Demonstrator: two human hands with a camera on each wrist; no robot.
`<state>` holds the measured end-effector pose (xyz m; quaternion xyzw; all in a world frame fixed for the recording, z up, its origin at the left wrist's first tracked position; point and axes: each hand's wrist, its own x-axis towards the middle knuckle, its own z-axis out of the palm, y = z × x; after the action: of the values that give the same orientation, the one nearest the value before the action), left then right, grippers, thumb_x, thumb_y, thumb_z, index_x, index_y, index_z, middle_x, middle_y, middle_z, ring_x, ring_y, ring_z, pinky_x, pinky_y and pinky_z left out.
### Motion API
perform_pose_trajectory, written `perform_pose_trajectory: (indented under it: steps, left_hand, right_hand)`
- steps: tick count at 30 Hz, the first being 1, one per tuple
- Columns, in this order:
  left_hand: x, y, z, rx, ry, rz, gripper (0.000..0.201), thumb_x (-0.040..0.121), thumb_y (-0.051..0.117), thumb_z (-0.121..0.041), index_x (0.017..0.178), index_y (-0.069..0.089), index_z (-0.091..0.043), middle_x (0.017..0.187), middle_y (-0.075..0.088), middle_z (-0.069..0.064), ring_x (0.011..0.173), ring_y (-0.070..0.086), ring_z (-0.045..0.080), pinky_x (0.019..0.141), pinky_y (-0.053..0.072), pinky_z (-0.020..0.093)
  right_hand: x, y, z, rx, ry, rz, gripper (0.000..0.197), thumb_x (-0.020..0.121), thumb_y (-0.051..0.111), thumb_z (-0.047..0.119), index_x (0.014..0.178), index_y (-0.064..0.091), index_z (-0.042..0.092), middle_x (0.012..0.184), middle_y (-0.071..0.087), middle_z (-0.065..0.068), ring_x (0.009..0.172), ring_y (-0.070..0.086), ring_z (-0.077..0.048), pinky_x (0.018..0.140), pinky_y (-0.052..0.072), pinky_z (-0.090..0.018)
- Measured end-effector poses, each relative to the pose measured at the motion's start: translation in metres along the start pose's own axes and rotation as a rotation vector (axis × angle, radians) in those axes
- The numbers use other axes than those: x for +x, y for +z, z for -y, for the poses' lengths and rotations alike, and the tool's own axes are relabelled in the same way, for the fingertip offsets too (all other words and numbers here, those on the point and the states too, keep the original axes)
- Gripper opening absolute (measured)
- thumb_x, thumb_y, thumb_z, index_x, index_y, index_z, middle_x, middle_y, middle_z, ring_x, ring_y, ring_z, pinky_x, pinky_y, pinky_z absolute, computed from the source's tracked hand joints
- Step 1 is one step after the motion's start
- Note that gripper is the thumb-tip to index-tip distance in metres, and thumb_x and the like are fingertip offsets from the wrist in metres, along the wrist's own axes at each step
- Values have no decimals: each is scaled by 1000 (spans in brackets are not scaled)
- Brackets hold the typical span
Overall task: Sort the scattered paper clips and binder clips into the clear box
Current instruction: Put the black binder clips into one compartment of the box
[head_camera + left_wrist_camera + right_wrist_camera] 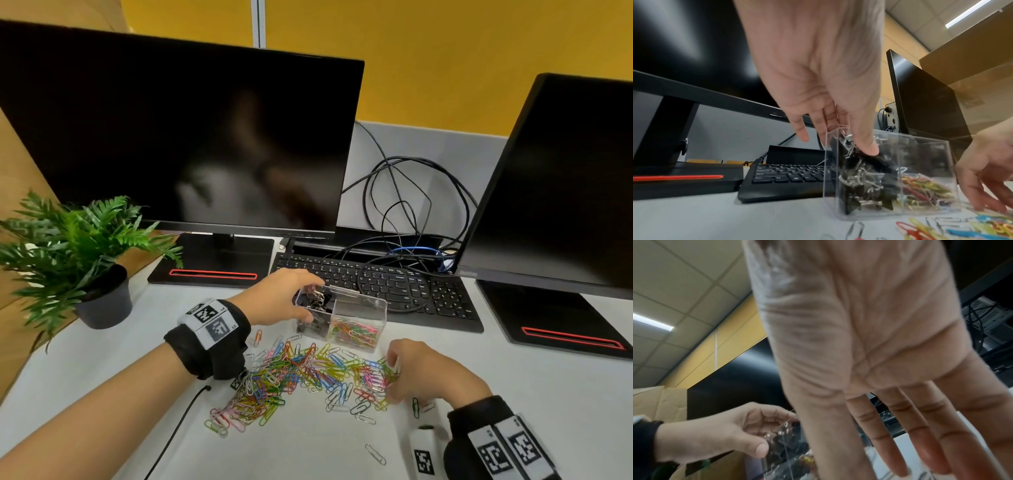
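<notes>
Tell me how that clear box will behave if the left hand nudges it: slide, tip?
The clear box probably slides easily: smooth plastic walls on a smooth desk. It may tip leftward, since binder clips pile high in one compartment while paper clips lie shallow in the other. The left hand at its rim steadies it.

Glossy clear plastic box [359, 308]; seemingly coated-wire paper clips [301, 373]; smooth matt desk [308, 445].

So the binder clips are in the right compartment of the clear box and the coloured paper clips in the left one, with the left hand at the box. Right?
Not quite: the compartments are swapped. In the head view the black binder clips fill the left compartment of the clear box and the coloured paper clips lie in the right one. The left hand is indeed at the box.
</notes>
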<state>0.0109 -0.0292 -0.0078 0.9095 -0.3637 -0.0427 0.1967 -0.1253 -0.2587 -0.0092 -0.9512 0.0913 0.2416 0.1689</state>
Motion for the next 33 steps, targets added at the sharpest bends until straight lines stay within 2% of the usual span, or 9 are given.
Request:
perform_pose_trajectory:
  steps: [2,5,11,13,16,19,22,27,33]
  left_hand:
    - [-2,1,0,-2,-18,-34,66,79,75,-36,138,47,-25,125,57,-6,106,49,7,90,38,19]
    - [-6,6,1,-46,-30,-61,67,79,75,-37,139,46,-26,125,57,-5,110,52,10,93,42,24]
    - [-11,7,4,-104,-19,-69,70,81,74,-34,143,42,-24,128,57,-3,114,52,11,95,41,24]
    - [-12,7,5,-129,-25,-76,70,81,74,-33,143,42,-22,128,58,-3,117,53,11,98,41,25]
    - [-15,6,9,-184,-46,-83,68,79,76,-31,140,46,-22,126,60,-3,117,56,12,97,44,27]
    - [-14,5,10,-220,-62,-66,68,77,78,-29,138,49,-22,126,61,-1,116,57,13,96,47,29]
    - [-12,3,10,-226,-68,-49,68,77,79,-28,138,50,-21,127,61,1,116,57,13,98,47,31]
    - [-11,3,12,-202,-63,-46,68,76,80,-29,136,51,-21,125,62,2,113,59,14,98,49,36]
    - [-12,1,11,-199,-62,-44,67,76,79,-28,136,51,-20,123,62,3,110,60,14,94,49,30]
  right_hand:
    - [-2,3,5,36,-2,16,44,71,76,15,106,52,21,96,53,5,75,59,-12,57,50,-23]
    - [-3,10,22,18,-47,21,44,71,75,13,107,52,21,100,55,3,77,62,-16,62,53,-27]
    - [2,15,50,5,-194,-10,50,78,74,16,123,51,18,99,46,3,71,48,-11,52,38,-20]
    - [3,14,49,-2,-186,-61,60,76,77,21,129,49,18,111,49,-1,84,51,-13,64,42,-22]
    - [2,16,48,-19,-180,-66,92,67,83,38,143,36,18,136,42,-2,118,48,-20,95,44,-30]
    - [3,22,54,-80,-191,-21,103,61,85,43,145,29,21,139,33,-2,124,42,-24,98,41,-33]
    - [9,24,63,-110,-220,-21,80,64,85,34,131,43,21,126,41,-1,110,46,-21,88,44,-31]
    - [19,19,74,-152,-305,-103,34,73,76,9,104,61,13,83,47,7,83,45,-17,55,31,-19]
    - [22,17,68,-71,-363,-169,16,74,71,-3,87,71,8,73,50,9,67,50,-10,52,33,-10]
